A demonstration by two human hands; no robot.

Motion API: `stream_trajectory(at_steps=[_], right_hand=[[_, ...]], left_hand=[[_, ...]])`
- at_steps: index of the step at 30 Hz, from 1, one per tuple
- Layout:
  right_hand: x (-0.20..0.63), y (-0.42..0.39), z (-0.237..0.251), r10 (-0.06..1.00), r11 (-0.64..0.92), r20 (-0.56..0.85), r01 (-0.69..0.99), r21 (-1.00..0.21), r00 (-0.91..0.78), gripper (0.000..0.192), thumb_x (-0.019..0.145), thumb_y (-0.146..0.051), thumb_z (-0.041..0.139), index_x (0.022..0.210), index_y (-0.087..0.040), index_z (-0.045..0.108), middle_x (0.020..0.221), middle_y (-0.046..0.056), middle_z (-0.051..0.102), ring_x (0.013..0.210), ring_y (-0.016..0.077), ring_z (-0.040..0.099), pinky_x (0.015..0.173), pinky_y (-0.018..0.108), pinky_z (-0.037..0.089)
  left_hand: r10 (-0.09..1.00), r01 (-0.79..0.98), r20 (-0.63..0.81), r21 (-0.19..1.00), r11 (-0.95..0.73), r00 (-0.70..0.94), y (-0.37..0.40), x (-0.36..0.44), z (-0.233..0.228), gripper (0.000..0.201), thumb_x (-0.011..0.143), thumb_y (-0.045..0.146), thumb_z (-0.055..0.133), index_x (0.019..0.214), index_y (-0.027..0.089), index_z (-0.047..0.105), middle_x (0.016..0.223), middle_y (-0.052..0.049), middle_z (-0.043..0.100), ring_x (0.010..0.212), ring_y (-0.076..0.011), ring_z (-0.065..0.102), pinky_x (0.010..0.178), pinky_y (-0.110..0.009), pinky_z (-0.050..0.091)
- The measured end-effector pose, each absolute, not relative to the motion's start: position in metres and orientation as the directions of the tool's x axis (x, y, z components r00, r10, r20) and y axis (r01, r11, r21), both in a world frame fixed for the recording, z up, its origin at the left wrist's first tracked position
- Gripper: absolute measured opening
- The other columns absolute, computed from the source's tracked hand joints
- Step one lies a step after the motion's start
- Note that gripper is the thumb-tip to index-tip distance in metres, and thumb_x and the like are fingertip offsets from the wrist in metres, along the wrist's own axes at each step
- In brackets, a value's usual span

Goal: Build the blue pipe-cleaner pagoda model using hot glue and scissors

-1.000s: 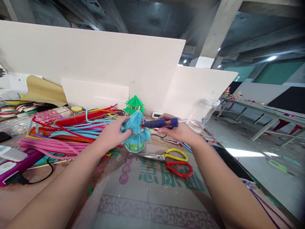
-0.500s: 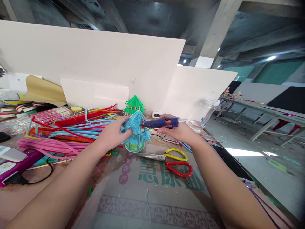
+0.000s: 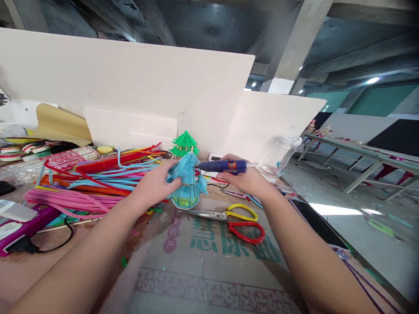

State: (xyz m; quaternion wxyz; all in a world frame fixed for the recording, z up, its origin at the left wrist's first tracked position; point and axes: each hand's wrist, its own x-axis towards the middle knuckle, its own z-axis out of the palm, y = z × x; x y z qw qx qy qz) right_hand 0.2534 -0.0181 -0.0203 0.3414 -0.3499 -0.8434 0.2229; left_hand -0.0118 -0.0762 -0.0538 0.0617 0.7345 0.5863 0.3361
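Far left of the blue tower, a clear plastic packet (image 3: 65,162) lies on the table (image 3: 32,274), with red and white pieces showing through it. Nearer the tower on that side, you have pink pipe cleaners (image 3: 75,200) in a loose pile.

Your left hand (image 3: 159,183) is right on the blue tower (image 3: 186,174), its fingers narrowed on the tower's left side, thumb across the front. The tower stands upright on its base, a green tower (image 3: 185,145) behind it. In front and to its right, the scissors (image 3: 225,216) lie on a printed sheet (image 3: 176,266), blade tips just beside the base.

Your right hand (image 3: 245,181) sits farther off to the tower's right, fingers wrapped around the glue gun (image 3: 222,166). The gun's long axis runs nearly level, crosswise to the tower's, nozzle pointing left at its upper right side; you can't tell whether it touches. Beyond that hand, right of the tower, stands a clear jug (image 3: 278,159); its contents aren't clear.
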Motion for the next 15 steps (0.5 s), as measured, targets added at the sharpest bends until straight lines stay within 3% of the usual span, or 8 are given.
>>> stream_trajectory(at_steps=[15], right_hand=[[0.2476,-0.0229,-0.0159,0.777,0.622,0.44,0.444,-0.645,-0.451,0.036,0.075,-0.052,0.071,0.087,-0.021,0.055,0.071,-0.003,0.054,0.066,0.014,0.048,0.058,0.026,0.037]], left_hand=[[0.885,0.834,0.452,0.445,-0.328,0.107,-0.0751,-0.011,-0.0543,0.057,0.083,0.039,0.05,0.136,0.019,0.051,0.135,-0.007,0.06,0.118,-0.029,0.059,0.101,-0.04,0.045]])
